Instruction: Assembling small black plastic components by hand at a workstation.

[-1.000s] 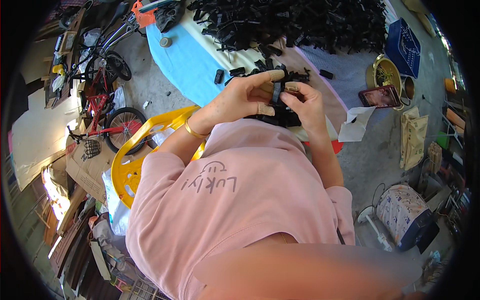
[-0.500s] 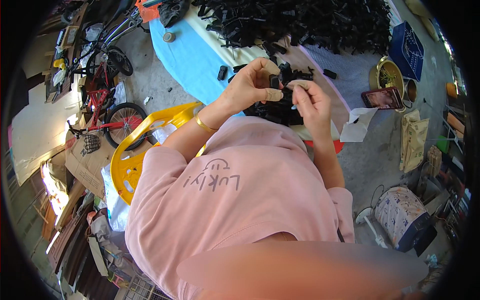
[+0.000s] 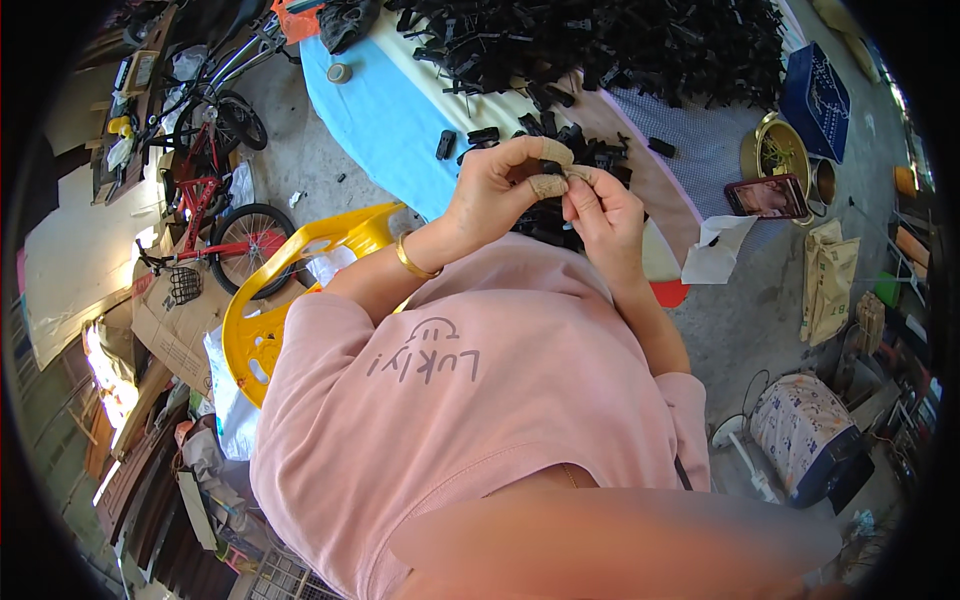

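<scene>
Toward one o'clock, our left hand (image 3: 490, 196) pinches a small black piece (image 3: 551, 169); our right hand (image 3: 610, 208), fingers bunched, sits just beside it, though we cannot tell what it holds. A black heap (image 3: 610, 45) spreads beyond.

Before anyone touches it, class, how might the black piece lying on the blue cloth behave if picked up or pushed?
The black piece looks like hard plastic, so it is probably stiff. Being small, it is likely light. Its oblong, straight-sided shape suggests it would slide on the blue cloth rather than roll.
</scene>
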Action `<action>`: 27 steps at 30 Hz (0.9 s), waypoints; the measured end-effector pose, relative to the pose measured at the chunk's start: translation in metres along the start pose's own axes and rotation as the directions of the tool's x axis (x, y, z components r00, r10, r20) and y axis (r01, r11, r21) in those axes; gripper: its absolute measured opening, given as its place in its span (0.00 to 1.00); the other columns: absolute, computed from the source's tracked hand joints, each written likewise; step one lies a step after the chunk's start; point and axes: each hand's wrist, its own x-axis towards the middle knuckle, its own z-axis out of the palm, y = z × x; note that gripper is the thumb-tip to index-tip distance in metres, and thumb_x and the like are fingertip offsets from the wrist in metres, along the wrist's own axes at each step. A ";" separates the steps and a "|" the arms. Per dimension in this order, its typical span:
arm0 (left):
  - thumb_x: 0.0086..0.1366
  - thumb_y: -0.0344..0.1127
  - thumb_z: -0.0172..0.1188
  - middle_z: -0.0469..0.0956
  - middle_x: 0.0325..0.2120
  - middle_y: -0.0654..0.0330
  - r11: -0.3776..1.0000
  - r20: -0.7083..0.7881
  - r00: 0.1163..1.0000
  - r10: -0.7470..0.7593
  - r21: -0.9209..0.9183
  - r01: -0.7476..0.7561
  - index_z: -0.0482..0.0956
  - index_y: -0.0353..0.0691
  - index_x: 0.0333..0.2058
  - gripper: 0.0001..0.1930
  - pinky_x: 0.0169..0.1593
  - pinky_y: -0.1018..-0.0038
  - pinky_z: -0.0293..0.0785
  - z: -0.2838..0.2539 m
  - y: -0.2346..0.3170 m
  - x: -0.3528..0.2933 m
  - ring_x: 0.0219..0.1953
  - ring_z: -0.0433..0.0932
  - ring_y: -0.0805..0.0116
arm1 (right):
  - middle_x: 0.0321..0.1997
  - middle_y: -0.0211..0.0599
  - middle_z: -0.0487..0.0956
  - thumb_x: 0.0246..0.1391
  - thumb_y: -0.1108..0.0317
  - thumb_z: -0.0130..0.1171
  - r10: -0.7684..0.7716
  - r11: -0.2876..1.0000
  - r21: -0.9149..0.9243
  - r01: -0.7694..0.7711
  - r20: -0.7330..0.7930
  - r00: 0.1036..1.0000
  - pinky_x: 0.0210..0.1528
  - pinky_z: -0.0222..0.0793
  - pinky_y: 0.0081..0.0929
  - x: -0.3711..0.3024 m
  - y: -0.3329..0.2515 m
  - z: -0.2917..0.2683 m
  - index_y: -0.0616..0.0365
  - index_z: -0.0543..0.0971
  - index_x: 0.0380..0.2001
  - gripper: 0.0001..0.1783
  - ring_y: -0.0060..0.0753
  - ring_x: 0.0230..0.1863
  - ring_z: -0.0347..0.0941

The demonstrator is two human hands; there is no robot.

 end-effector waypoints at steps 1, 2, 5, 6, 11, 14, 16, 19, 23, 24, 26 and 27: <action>0.54 0.19 0.57 0.76 0.35 0.60 0.994 -0.041 0.998 0.051 0.094 -0.047 0.72 0.32 0.41 0.14 0.41 0.79 0.73 0.003 0.001 -0.001 0.36 0.74 0.75 | 0.18 0.22 0.68 0.57 0.69 0.48 -0.010 1.000 -0.024 0.010 -0.027 1.000 0.16 0.48 0.08 0.000 0.000 0.001 0.62 0.74 0.35 0.09 0.08 0.15 0.55; 0.54 0.19 0.57 0.76 0.34 0.60 0.978 -0.077 0.991 0.106 0.189 -0.090 0.73 0.31 0.40 0.13 0.40 0.79 0.73 0.005 0.001 -0.001 0.35 0.75 0.75 | 0.18 0.22 0.68 0.57 0.69 0.48 -0.021 0.999 -0.049 0.019 -0.055 0.998 0.16 0.48 0.08 0.001 0.001 0.002 0.62 0.74 0.35 0.09 0.08 0.16 0.55; 0.53 0.21 0.58 0.77 0.31 0.59 0.922 -0.101 0.970 0.220 0.348 -0.173 0.75 0.33 0.37 0.11 0.37 0.80 0.73 0.006 -0.004 0.003 0.31 0.75 0.75 | 0.18 0.22 0.68 0.57 0.69 0.48 0.017 0.998 -0.052 -0.019 -0.033 0.999 0.16 0.48 0.09 0.005 0.002 -0.002 0.62 0.75 0.35 0.09 0.08 0.15 0.55; 0.53 0.21 0.58 0.77 0.31 0.59 0.921 -0.102 0.970 0.220 0.348 -0.172 0.75 0.33 0.37 0.11 0.37 0.80 0.73 0.006 -0.004 0.003 0.31 0.75 0.75 | 0.18 0.22 0.68 0.57 0.69 0.48 0.016 0.999 -0.051 -0.018 -0.033 0.999 0.16 0.48 0.09 0.008 0.002 -0.006 0.62 0.75 0.35 0.09 0.08 0.15 0.55; 0.46 0.28 0.63 0.77 0.25 0.56 0.827 -0.142 0.978 0.153 0.561 -0.048 0.70 0.41 0.44 0.23 0.29 0.72 0.72 0.013 0.006 0.006 0.23 0.75 0.61 | 0.19 0.22 0.70 0.50 0.69 0.58 0.028 1.000 0.012 -0.027 -0.106 0.994 0.21 0.56 0.10 0.012 0.007 -0.023 0.63 0.76 0.32 0.09 0.10 0.20 0.59; 0.42 0.28 0.64 0.77 0.26 0.56 0.633 -0.003 0.943 0.334 0.741 -0.222 0.66 0.44 0.48 0.31 0.29 0.71 0.72 0.014 0.003 0.007 0.24 0.75 0.59 | 0.21 0.23 0.72 0.43 0.70 0.64 -0.130 0.920 -0.378 0.105 -0.040 0.991 0.22 0.57 0.09 0.012 -0.002 -0.020 0.63 0.76 0.32 0.12 0.10 0.20 0.60; 0.38 0.27 0.64 0.77 0.28 0.58 0.500 0.090 0.940 0.330 0.828 -0.254 0.67 0.42 0.48 0.32 0.32 0.71 0.72 0.012 0.007 0.005 0.29 0.75 0.61 | 0.22 0.24 0.73 0.39 0.72 0.66 -0.069 0.965 -0.256 0.062 -0.021 0.997 0.23 0.58 0.09 0.014 0.003 -0.020 0.64 0.76 0.32 0.14 0.10 0.21 0.61; 0.37 0.27 0.64 0.76 0.30 0.57 0.371 0.206 0.894 0.398 0.855 -0.362 0.68 0.40 0.47 0.33 0.38 0.72 0.71 0.008 0.026 0.005 0.36 0.74 0.60 | 0.23 0.24 0.74 0.39 0.72 0.66 -0.048 0.963 -0.263 0.055 0.032 0.998 0.25 0.59 0.09 0.013 0.002 -0.030 0.64 0.76 0.32 0.14 0.10 0.22 0.63; 0.44 0.26 0.64 0.76 0.36 0.57 0.918 0.155 0.980 0.129 0.355 -0.177 0.70 0.36 0.47 0.27 0.47 0.72 0.69 -0.016 0.021 0.006 0.43 0.72 0.63 | 0.25 0.25 0.75 0.40 0.74 0.65 -0.028 1.000 0.016 0.027 0.097 0.995 0.27 0.62 0.09 0.010 -0.001 -0.055 0.64 0.76 0.32 0.12 0.10 0.25 0.66; 0.47 0.26 0.64 0.75 0.38 0.56 0.975 0.297 0.942 -0.154 -0.108 0.194 0.70 0.34 0.46 0.25 0.49 0.71 0.68 -0.023 0.016 0.007 0.45 0.72 0.62 | 0.26 0.25 0.75 0.40 0.75 0.64 0.003 0.985 0.168 -0.039 0.204 0.979 0.28 0.62 0.09 0.010 0.000 -0.059 0.64 0.77 0.31 0.12 0.11 0.25 0.67; 0.49 0.26 0.63 0.76 0.36 0.51 0.867 0.499 0.821 -0.278 -0.237 0.438 0.71 0.29 0.41 0.19 0.43 0.74 0.74 -0.024 0.011 0.006 0.37 0.76 0.65 | 0.26 0.27 0.76 0.40 0.77 0.64 0.005 0.984 0.171 -0.053 0.266 0.964 0.29 0.63 0.10 0.011 -0.004 -0.059 0.64 0.76 0.31 0.11 0.12 0.26 0.67; 0.48 0.28 0.64 0.76 0.34 0.51 0.810 0.530 0.803 -0.273 -0.324 0.489 0.72 0.29 0.38 0.18 0.42 0.74 0.74 -0.020 0.010 0.007 0.35 0.77 0.65 | 0.25 0.26 0.74 0.40 0.73 0.65 0.019 0.982 0.172 -0.078 0.322 0.947 0.26 0.60 0.10 0.012 -0.006 -0.057 0.65 0.76 0.31 0.12 0.12 0.24 0.65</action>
